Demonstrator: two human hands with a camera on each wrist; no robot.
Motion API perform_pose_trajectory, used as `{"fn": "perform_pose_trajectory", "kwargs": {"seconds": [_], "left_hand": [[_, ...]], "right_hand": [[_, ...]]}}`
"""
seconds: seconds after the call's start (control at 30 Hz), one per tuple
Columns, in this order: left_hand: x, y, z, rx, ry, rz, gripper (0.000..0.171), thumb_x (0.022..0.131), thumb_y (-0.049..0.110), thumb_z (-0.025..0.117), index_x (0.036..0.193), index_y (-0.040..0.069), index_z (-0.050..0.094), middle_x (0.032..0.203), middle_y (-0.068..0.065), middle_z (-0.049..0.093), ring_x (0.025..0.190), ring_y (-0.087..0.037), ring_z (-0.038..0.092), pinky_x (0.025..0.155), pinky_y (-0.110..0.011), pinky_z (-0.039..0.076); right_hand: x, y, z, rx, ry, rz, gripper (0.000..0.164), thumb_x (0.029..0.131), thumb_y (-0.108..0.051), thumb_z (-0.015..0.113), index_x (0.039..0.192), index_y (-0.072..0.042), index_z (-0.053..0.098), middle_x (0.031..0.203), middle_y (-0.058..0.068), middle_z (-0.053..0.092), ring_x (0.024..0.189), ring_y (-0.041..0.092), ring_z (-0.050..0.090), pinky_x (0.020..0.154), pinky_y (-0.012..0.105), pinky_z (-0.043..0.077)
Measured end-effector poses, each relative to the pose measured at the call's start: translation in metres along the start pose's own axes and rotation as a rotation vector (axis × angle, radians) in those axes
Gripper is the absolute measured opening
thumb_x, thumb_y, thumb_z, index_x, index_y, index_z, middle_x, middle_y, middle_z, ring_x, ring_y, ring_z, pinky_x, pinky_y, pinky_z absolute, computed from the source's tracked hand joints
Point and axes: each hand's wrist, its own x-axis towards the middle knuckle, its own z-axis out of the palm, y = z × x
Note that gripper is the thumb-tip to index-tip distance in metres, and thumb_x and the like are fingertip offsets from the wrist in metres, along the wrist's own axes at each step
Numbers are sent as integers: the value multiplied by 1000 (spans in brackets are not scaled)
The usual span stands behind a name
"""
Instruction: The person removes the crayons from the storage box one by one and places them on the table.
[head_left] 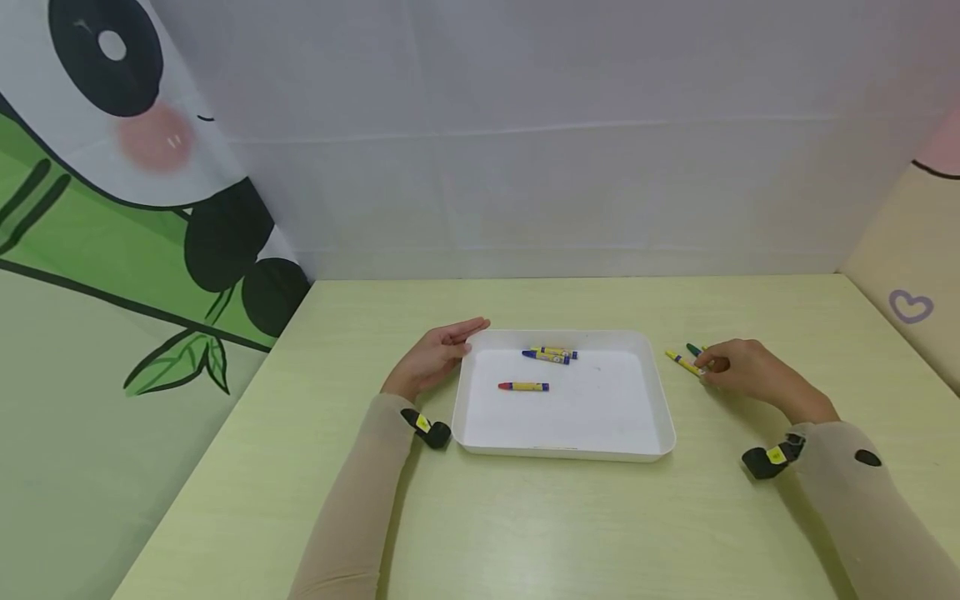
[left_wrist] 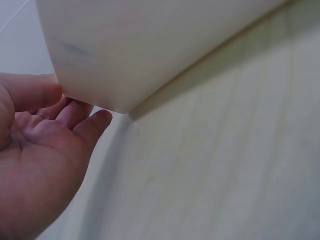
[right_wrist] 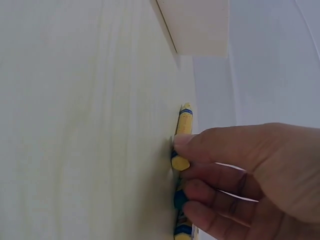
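Right hand has a yellow crayon pinched by its back end between thumb and fingers — tip poking out left of the grip. A green crayon is just past it, partly hidden by that hand. The tray is left of the pinch, with a red crayon, a blue crayon and a second yellow crayon inside. Left hand grips the tray's far left corner — thumb one side, fingers round the other.

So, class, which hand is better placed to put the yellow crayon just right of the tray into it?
Probably the right hand: its thumb is on that yellow crayon. The left hand is at the far left corner of the tray, on the opposite side.
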Motion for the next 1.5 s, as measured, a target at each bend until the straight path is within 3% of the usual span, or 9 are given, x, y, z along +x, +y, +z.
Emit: {"fn": "perform_pose_trajectory", "kwargs": {"seconds": [0.33,0.6,0.7,0.93,1.5], "left_hand": [[2,-1,-1,-9,5,-5,53,98,-7,40,148,11,39,155,0,36,143,-18,31,116,-40,29],[4,-3,-1,-4,12,-6,54,97,-7,40,148,12,39,155,0,36,143,-18,31,115,-40,30],[4,-3,-1,-2,15,-8,54,98,-7,40,148,12,39,154,0,37,143,-18,32,115,-40,30],[5,-4,0,7,16,-5,54,98,-7,40,148,12,38,155,-1,36,144,-19,31,115,-40,30],[5,-4,1,-13,11,6,54,97,-9,39,148,10,38,155,-2,35,144,-19,29,115,-41,29]], "right_hand": [[2,-2,-3,1,-35,45,27,88,-14,66,108,5,67,96,16,68,85,23,61,70,37,52],[4,-10,-11,6,3,14,29,90,-14,64,111,5,66,99,19,68,81,22,63,65,34,53],[5,-16,-13,13,13,20,31,91,-15,62,115,5,65,101,19,68,81,20,62,64,32,52],[11,-33,-20,11,43,-4,31,91,-18,63,115,2,67,99,13,70,91,25,63,75,41,53],[26,-76,-20,92,56,-72,26,90,-16,65,111,0,69,98,9,70,89,20,64,77,35,52]]}}
